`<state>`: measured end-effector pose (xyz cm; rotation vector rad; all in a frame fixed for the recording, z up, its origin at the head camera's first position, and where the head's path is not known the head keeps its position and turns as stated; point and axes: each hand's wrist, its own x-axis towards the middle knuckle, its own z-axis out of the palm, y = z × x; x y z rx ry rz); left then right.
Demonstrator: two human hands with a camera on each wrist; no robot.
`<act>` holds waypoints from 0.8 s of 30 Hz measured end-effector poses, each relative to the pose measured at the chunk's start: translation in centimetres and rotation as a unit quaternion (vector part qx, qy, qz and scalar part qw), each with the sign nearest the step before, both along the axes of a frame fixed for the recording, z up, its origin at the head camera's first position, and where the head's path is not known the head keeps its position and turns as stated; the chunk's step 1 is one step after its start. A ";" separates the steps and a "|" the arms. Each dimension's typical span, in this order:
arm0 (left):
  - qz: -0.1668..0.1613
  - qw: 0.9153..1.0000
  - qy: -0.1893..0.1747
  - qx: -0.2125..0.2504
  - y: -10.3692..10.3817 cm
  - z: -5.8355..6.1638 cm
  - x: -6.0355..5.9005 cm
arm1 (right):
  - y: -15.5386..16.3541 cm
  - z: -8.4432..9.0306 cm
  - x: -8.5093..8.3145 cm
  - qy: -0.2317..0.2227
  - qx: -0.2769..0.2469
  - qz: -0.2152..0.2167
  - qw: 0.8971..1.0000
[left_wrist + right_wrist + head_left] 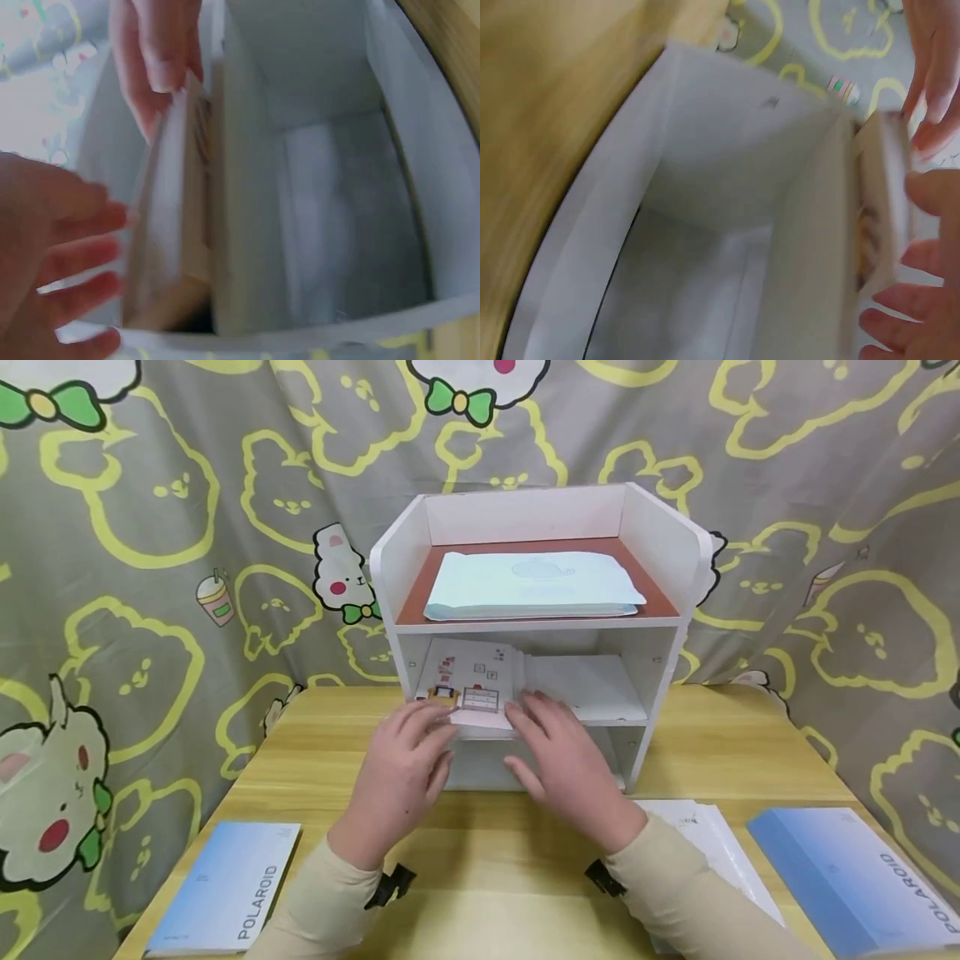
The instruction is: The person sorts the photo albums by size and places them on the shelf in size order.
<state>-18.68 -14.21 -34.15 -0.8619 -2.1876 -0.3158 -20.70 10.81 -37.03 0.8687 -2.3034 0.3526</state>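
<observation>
Illustrated pack (468,681) lies flat, printed face up, on the left half of the middle shelf (600,689) of the white shelf unit (393,568), centre of frame. Left hand (405,764) at its front left corner, right hand (566,760) at its right edge. Neither grip is clenched: fingers relaxed and fairly straight, at the pack, not wrapped round it; exact contact blurred in the wrist views. Hands sit either side, probably so light pressure keeps the pack from skewing; lying flat likely suits the low shelf gap. Whale-print pack (536,581) lies flat on the walled top, upper centre. POLAROID boxes at lower left (225,885) and lower right (855,877) of the worktop (315,735) seem set aside to leave arm room.

Pack looks: pale, fairly thick, squared-off; cover shows red shapes, small framed pictures, a desk and a drawer chest. Side print too smeared to read.
</observation>
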 end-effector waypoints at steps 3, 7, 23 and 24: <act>0.023 0.998 -0.018 -0.057 0.5 0.2 0.7 | -0.2 -0.3 1.5 0.009 -0.007 0.023 1.000; 0.055 0.993 -0.054 -0.093 1.0 0.4 1.0 | -0.5 -0.6 2.6 0.002 0.015 0.011 1.000; 0.093 0.983 -0.088 -0.132 1.8 -1.7 -0.3 | -1.3 -1.5 1.6 -0.008 0.084 -0.079 0.993; 0.096 0.982 -0.089 -0.135 1.8 -1.8 -0.3 | -1.4 -1.5 1.5 -0.011 0.085 -0.081 0.993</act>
